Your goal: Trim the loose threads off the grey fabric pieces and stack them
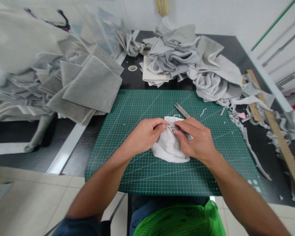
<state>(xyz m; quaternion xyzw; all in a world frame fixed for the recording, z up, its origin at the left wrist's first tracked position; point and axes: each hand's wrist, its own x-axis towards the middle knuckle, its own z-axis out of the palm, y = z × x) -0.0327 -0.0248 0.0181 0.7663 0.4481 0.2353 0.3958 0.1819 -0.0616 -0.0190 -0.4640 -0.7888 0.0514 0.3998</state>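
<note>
A piece of white cloth (168, 144) lies bunched on the green cutting mat (142, 177) in front of me. My left hand (148, 132) pinches the cloth's upper edge between thumb and fingertips. In my right hand (196, 137) is a small slim metal tool (186, 132) with a dark blue part; its tip meets the cloth close to my left fingertips. The fingers hide much of this tool, so its exact kind does not show. Just beyond the right hand, a pair of scissors (182, 110) lies on the mat, blades pointing away.
Grey fabric pieces (93, 85) are stacked at the left. A heap of grey cloth (174, 49) covers the back, beside a roll of tape (132, 68). A long wooden ruler (282, 144) and fabric scraps (250, 150) lie along the right.
</note>
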